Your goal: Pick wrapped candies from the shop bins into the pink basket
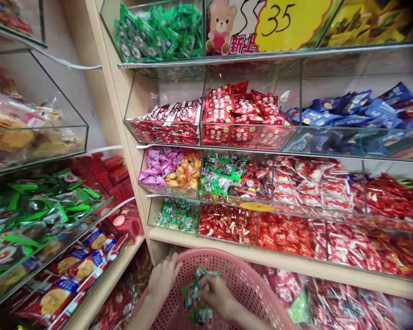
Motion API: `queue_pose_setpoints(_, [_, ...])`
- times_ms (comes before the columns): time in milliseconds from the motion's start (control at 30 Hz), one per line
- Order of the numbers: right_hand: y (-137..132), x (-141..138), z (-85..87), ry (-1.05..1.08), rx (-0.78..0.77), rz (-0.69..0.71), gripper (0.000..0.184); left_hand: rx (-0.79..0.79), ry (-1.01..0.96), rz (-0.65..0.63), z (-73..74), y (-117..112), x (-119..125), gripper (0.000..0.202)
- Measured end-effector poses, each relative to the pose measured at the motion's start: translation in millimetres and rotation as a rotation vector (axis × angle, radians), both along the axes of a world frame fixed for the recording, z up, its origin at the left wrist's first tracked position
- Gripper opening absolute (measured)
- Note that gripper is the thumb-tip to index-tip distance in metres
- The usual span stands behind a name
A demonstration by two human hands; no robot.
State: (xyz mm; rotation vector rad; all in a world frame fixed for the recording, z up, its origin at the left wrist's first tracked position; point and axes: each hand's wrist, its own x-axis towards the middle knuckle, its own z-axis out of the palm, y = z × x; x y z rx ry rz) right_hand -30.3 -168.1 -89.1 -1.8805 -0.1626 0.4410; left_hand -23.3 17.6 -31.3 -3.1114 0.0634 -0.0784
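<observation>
A pink plastic perforated basket sits at the bottom of the view, below the shelf edge. My left hand grips its rim at the left side. My right hand is over the basket's inside, with its fingers closed on a cluster of green-and-white wrapped candies. More of these candies lie in a clump under and beside those fingers, and the basket floor is hidden.
Clear acrylic bins of wrapped sweets fill wooden shelves ahead and at left. The lowest shelf edge runs just above the basket. Bagged red sweets lie to the right, and packaged biscuits sit at lower left.
</observation>
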Motion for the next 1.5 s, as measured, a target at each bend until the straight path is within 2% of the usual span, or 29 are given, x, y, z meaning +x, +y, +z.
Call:
queue_pose_setpoints(167, [-1.2,-15.6,-13.7,0.009,-0.116,0.006,0.017,0.005,0.006,0.006,-1.2,-0.8,-0.7,0.038])
queue_pose_setpoints(267, [-6.3,-22.3,-13.2,-0.158,-0.349,0.024,0.029,0.011,0.0,0.01,-2.4,-0.7,-0.8,0.04])
queue_pose_setpoints(333, [-8.3,-24.5,-11.4,-0.268,-0.566,0.08,0.04,0.012,-0.004,0.009,-2.7,-0.7,-0.8,0.04])
queue_pose_setpoints(400, [-7.9,-24.6,-9.2,-0.304,-0.717,0.134,0.048,0.016,-0.01,0.01,-2.3,-0.9,-0.9,0.04])
queue_pose_setpoints(533, [-2.0,-22.0,2.7,-0.309,-0.811,0.151,0.052,0.028,0.005,0.015,1.1,-1.1,-1.7,0.041])
queue_pose_setpoints(600, [-0.1,-20.6,20.1,-0.343,-0.798,0.128,0.045,0.035,0.023,0.015,4.5,-0.4,-2.1,0.04])
queue_pose_setpoints(667, [-1.3,-18.2,50.5,-0.433,-0.737,0.066,0.033,0.047,0.042,0.021,8.7,1.2,-2.5,0.04])
queue_pose_setpoints(733, [-6.4,-13.2,93.7,-0.569,-0.601,-0.023,0.023,0.064,0.069,0.033,13.0,3.2,-2.6,0.04])
queue_pose_setpoints(800, [-14.5,-3.7,143.9,-0.702,-0.393,-0.093,0.025,0.083,0.091,0.04,15.7,5.4,-2.9,0.041])
queue_pose_setpoints(867, [-23.7,10.4,191.2,-0.837,-0.249,-0.195,0.026,0.095,0.098,0.046,16.1,7.2,-3.5,0.042])
queue_pose_setpoints(933, [-31.4,27.2,227.4,-0.954,-0.215,-0.311,0.026,0.101,0.097,0.051,14.3,8.6,-4.6,0.042])
queue_pose_setpoints(1000, [-35.7,43.5,249.3,-1.03,-0.249,-0.397,0.027,0.104,0.091,0.055,11.2,9.6,-6.0,0.043])
queue_pose_setpoints(1100, [-35.3,61.2,261.4,-1.046,-0.317,-0.446,0.025,0.099,0.085,0.056,6.2,10.8,-7.3,0.044])
queue_pose_setpoints(1300, [-27.6,71.9,262.8,-0.987,-0.392,-0.423,0.021,0.03,0.072,0.049,-1.1,12.9,-4.5,0.044])
queue_pose_setpoints(1500, [-27.5,78.9,260.2,-0.971,-0.295,-0.429,0.017,0.014,0.08,0.05,-1.0,12.9,-3.8,0.043])
